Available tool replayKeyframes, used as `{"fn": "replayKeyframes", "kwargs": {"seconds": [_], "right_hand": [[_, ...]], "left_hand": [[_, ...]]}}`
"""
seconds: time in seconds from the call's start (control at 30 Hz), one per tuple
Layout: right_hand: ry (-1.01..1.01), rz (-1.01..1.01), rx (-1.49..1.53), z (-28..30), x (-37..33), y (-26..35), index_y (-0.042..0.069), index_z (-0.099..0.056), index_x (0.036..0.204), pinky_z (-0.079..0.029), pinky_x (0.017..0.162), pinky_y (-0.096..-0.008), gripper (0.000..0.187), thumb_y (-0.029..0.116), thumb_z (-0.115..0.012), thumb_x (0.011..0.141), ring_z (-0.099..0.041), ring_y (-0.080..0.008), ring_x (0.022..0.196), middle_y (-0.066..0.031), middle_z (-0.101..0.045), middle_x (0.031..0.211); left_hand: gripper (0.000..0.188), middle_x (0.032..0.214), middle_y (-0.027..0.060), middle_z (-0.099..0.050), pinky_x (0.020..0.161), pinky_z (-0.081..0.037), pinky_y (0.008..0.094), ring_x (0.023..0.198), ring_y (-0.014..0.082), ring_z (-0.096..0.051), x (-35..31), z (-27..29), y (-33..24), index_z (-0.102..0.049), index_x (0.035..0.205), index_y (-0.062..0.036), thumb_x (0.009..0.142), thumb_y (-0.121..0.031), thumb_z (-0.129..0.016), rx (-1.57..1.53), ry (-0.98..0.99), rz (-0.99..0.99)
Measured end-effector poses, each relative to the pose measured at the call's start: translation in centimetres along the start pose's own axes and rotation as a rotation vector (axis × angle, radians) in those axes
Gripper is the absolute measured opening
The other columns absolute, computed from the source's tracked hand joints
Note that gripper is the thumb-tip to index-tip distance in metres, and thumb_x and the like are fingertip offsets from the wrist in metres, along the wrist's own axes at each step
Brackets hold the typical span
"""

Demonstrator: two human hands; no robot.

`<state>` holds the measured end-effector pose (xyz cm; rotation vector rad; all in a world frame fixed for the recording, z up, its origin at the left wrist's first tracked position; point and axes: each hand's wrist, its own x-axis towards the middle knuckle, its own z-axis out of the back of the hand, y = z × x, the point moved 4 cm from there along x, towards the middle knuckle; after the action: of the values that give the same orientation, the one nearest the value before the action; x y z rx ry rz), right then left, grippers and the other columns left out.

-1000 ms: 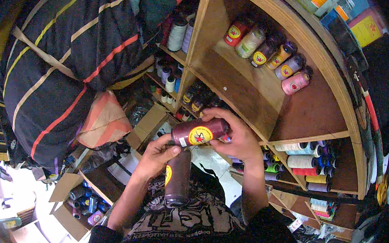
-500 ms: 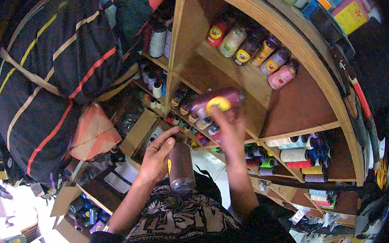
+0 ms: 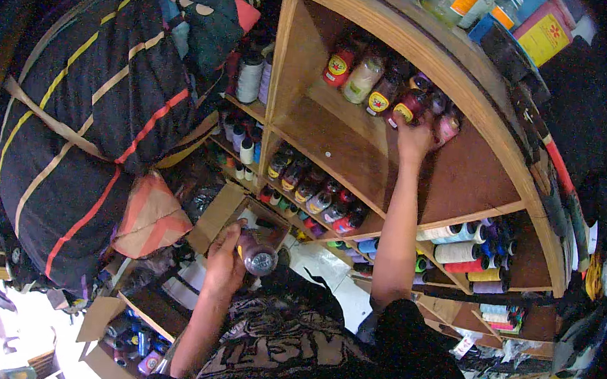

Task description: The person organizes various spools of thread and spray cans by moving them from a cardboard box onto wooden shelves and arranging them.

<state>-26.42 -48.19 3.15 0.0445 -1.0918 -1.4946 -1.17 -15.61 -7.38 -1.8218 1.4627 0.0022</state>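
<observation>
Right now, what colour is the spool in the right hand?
The spool is dark maroon, seen in the head view.

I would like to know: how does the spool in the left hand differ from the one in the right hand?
The left hand holds the left spool low, near the black shirt; the right hand holds the right spool up in the wooden shelf. The left spool turns its round end to the camera; the right spool shows a yellow label. Both are dark.

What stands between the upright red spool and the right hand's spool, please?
In the head view, a pale green spool and a dark spool stand between the red spool and the maroon spool.
</observation>
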Motion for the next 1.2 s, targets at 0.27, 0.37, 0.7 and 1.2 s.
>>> {"fn": "replayKeyframes", "kwargs": {"seconds": [0.27,0.37,0.7,1.2], "right_hand": [[0.202,-0.056,0.108,0.0,-0.8,0.2,-0.006,-0.049,0.112,-0.045,0.081,-0.0358,0.062,0.027,-0.076,0.066,-0.061,-0.0291,0.091,-0.0182,-0.063,0.098],[0.134,0.002,0.059,1.0,-1.3,1.2,-0.007,-0.046,0.115,-0.045,0.082,-0.0359,0.062,0.023,-0.075,0.068,-0.059,-0.0273,0.095,-0.0166,-0.062,0.102],[1.284,-0.086,0.724,5.5,-17.4,7.2,0.006,-0.048,0.121,-0.049,0.076,-0.0293,0.053,0.007,-0.071,0.073,-0.058,-0.0137,0.087,-0.0036,-0.055,0.113],[0.426,-0.24,0.839,6.5,-16.5,5.5,-0.001,-0.048,0.111,-0.047,0.08,-0.0294,0.049,0.013,-0.073,0.072,-0.057,-0.017,0.095,-0.0109,-0.058,0.106]], "left_hand": [[0.031,0.102,0.0093,-0.056,0.075,-0.049,0.0305,0.088,0.0168,-0.057,-0.3,0.1,-0.3,-0.05,0.113,0.0017,0.092,-0.02,-0.048,0.071,-0.083,-0.015],[0.032,0.105,0.0104,-0.056,0.077,-0.049,0.0334,0.091,0.0196,-0.057,0.1,-0.3,0.4,-0.049,0.115,0.0011,0.092,-0.022,-0.048,0.032,-0.037,0.003],[0.03,0.11,0.009,-0.059,0.091,-0.042,0.0369,0.102,0.0199,-0.056,-0.6,-4.1,0.4,-0.05,0.114,-0.0049,0.095,-0.026,-0.043,-0.1,0.089,0.182],[0.041,0.123,0.0121,-0.049,0.102,-0.029,0.0412,0.116,0.0267,-0.045,0.7,-8.0,3.3,-0.041,0.126,-0.0025,0.091,-0.022,-0.048,-0.041,0.348,0.254]]}}
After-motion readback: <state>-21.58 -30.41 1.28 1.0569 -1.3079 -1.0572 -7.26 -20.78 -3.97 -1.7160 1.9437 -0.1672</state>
